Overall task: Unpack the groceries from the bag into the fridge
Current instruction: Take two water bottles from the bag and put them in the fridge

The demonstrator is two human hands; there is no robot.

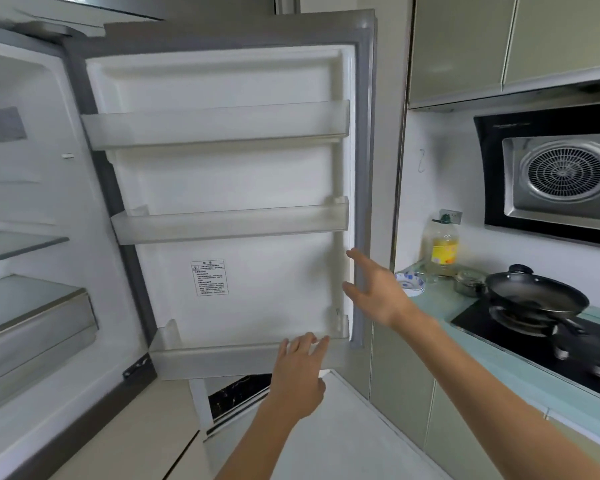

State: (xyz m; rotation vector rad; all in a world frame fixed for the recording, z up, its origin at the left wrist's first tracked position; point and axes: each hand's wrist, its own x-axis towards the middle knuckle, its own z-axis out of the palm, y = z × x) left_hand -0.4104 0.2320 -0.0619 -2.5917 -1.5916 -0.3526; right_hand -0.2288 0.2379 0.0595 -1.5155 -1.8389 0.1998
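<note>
At fridge door [222, 188], left hand [300, 375] fingers spread at its lowest bin [215, 358], right hand [374, 292] splayed beside its outer edge, both empty; I judge door steadied wide for loading. Bag, groceries beyond view.

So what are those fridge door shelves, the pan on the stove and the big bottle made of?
Door shelves: frosted plastic, probably; their fronts look cloudy yet see-through. Pan: dark metal, likely, with a dull sheen. Bottle: clear plastic, it seems; yellow liquid shows inside.
</note>
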